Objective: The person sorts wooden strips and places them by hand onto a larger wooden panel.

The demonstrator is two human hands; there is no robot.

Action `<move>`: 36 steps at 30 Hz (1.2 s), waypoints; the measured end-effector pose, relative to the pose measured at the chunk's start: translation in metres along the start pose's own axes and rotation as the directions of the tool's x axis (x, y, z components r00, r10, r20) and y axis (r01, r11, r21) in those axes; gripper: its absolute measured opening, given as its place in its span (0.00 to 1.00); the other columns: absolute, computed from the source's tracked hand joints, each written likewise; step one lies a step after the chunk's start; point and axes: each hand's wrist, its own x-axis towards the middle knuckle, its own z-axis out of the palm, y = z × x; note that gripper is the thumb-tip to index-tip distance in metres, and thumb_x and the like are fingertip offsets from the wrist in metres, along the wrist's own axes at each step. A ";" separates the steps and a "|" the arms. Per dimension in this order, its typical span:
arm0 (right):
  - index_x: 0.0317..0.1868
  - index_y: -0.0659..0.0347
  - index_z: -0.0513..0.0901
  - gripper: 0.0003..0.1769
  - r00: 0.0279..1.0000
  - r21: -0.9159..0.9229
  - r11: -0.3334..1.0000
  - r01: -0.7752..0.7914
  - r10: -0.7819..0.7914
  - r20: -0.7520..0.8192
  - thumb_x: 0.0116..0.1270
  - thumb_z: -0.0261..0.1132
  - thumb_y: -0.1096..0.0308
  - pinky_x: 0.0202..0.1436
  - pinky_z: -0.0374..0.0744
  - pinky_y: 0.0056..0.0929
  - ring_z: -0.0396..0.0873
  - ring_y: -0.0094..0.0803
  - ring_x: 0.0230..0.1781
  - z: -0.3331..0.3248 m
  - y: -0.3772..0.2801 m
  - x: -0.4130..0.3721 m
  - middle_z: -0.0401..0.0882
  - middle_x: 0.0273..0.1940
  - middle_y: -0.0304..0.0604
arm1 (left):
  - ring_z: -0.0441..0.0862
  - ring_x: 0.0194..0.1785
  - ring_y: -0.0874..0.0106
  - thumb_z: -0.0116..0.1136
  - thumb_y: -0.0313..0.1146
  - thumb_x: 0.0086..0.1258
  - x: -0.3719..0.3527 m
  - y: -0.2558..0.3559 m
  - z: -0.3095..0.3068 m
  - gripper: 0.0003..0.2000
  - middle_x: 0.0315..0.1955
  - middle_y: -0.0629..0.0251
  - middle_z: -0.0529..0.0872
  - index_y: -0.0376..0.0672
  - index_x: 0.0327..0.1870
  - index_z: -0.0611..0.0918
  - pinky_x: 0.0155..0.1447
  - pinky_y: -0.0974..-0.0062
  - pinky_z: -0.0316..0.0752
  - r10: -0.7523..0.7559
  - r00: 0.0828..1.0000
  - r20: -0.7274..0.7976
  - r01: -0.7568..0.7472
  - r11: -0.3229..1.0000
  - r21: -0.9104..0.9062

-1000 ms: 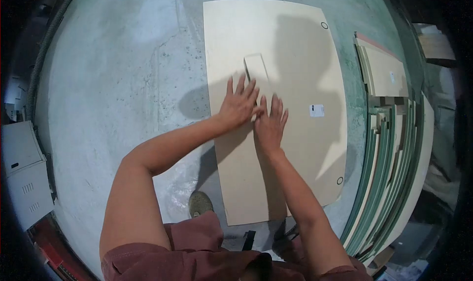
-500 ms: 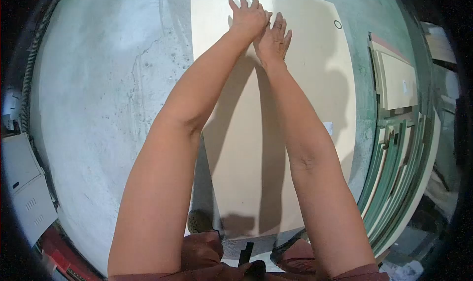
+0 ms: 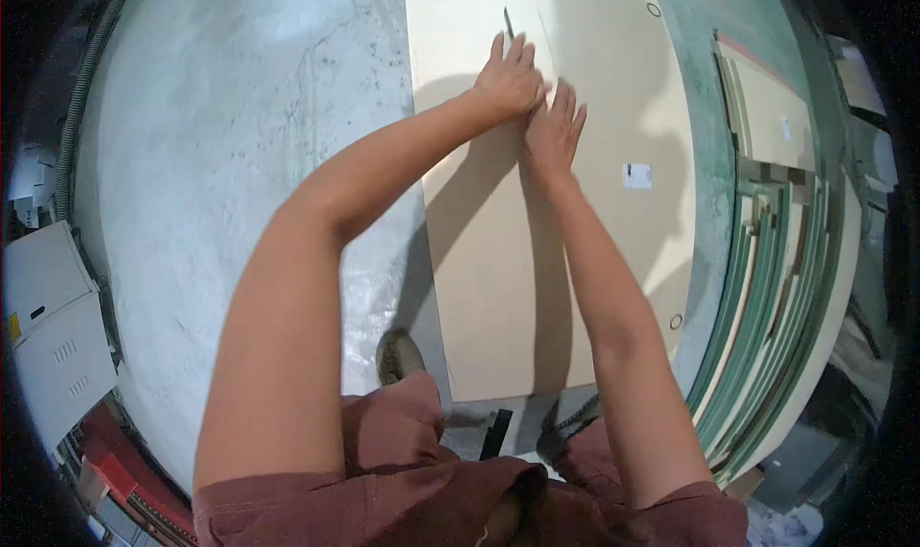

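Observation:
A large cream board (image 3: 489, 326) lies flat in front of me. On its far part, a narrow cream strip (image 3: 530, 18) with a dark edge seems to run away from under my hands; it blends with the board. My left hand (image 3: 513, 82) rests over this strip with fingers stretched forward. Just to its right and slightly nearer, my right hand (image 3: 555, 135) lies with fingers extended, slightly blurred. The two hands meet at the thumb side, and whatever is under the palms is hidden.
A white label (image 3: 637, 176) and small dark rings (image 3: 676, 322) mark the board's right side. Stacked panels and green-edged strips (image 3: 767, 298) stand at right. A white metal cabinet (image 3: 62, 331) and a red object (image 3: 134, 465) are at left. My shoe (image 3: 399, 355) is beside the board.
Both hands have come back toward my body along the board, the left elbow bending outward. The view has shifted, so the label and a nearer ring now show.

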 end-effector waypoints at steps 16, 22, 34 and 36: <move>0.62 0.45 0.68 0.37 0.901 0.289 0.943 -0.164 0.024 0.433 0.50 0.69 0.65 0.57 0.60 0.49 0.61 0.46 0.58 -0.162 -0.031 -0.395 0.59 0.62 0.51 | 0.42 0.74 0.58 0.42 0.63 0.62 -0.320 0.149 -0.049 0.40 0.71 0.57 0.49 0.40 0.67 0.58 0.71 0.48 0.45 0.684 0.720 0.118 -0.516 0.642 -0.567; 0.62 0.46 0.68 0.37 0.929 0.275 0.961 -0.032 -0.074 0.364 0.49 0.70 0.63 0.55 0.61 0.48 0.61 0.44 0.55 -0.148 -0.025 -0.382 0.59 0.62 0.48 | 0.41 0.74 0.62 0.40 0.63 0.63 -0.312 0.135 -0.032 0.40 0.71 0.61 0.48 0.41 0.69 0.55 0.72 0.51 0.44 0.708 0.700 0.094 -0.545 0.615 -0.571; 0.61 0.49 0.69 0.32 0.978 0.130 0.991 -0.017 -0.010 0.206 0.54 0.66 0.68 0.60 0.60 0.52 0.61 0.42 0.59 -0.099 -0.050 -0.260 0.57 0.64 0.49 | 0.40 0.75 0.60 0.34 0.61 0.66 -0.231 0.048 0.008 0.38 0.71 0.58 0.47 0.40 0.70 0.52 0.74 0.53 0.38 0.585 0.806 -0.087 -0.535 0.658 -0.529; 0.61 0.50 0.68 0.30 0.984 0.070 0.997 -0.013 0.000 0.178 0.57 0.64 0.68 0.64 0.57 0.56 0.60 0.43 0.62 -0.086 -0.052 -0.227 0.58 0.64 0.50 | 0.39 0.74 0.60 0.35 0.63 0.64 -0.207 0.031 0.011 0.40 0.71 0.58 0.46 0.42 0.70 0.51 0.74 0.52 0.38 0.566 0.823 -0.043 -0.509 0.701 -0.499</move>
